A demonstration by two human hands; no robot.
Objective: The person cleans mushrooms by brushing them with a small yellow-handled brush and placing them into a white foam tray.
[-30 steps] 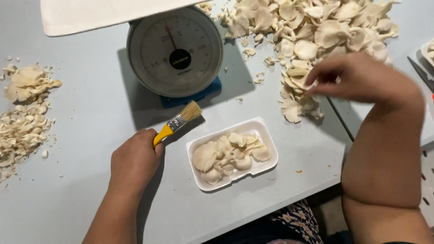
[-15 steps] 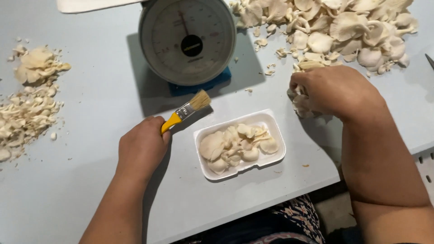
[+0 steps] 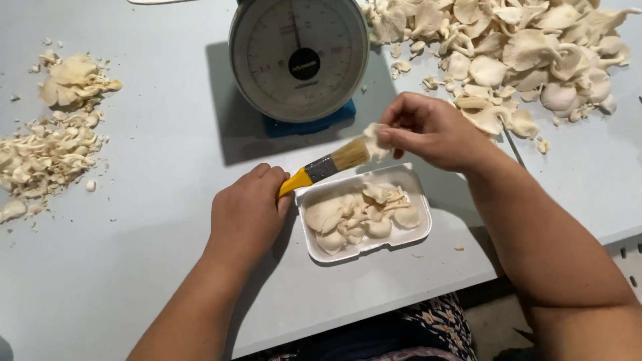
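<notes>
The left hand [image 3: 246,212] has its fingers wrapped around the yellow handle of a brush [image 3: 326,167], bristles touching a mushroom piece [image 3: 376,139] pinched in the fingers of the right hand [image 3: 431,128], just above a white foam tray [image 3: 413,242] of mushrooms on the table [image 3: 154,200], near the dial scale [image 3: 299,57]

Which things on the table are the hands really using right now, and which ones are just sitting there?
In use:
- left hand gripping the yellow-handled brush
- right hand pinching one oyster mushroom at the bristles
- white foam tray of mushrooms, right below

Just lying about:
- dial scale
- big mushroom pile
- heap of mushroom scraps
- grey table
</notes>
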